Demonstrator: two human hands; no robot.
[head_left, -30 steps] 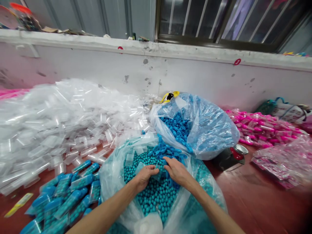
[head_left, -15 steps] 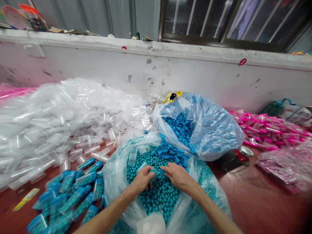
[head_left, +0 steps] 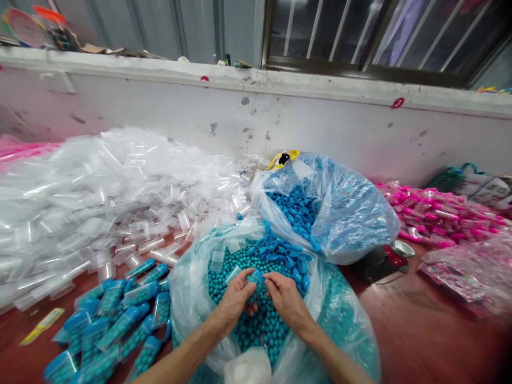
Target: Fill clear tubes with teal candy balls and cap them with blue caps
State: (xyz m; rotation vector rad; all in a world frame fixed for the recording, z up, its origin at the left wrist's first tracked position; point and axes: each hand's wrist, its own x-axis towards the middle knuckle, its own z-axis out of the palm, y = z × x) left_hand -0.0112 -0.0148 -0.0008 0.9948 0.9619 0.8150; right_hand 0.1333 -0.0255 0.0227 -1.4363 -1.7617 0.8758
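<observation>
Closely curled hands (head_left: 235,296) pinch a blue-capped tube (head_left: 256,279) above a bag (head_left: 186,290) of teal beads (head_left: 266,333).

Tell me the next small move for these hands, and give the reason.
Probably press the blue cap down with the right hand while the left hand steadies the small clear container. The right fingertips are already at the cap, whose seating is too small to judge, and the filled containers on the floor have similar blue caps on.
</observation>
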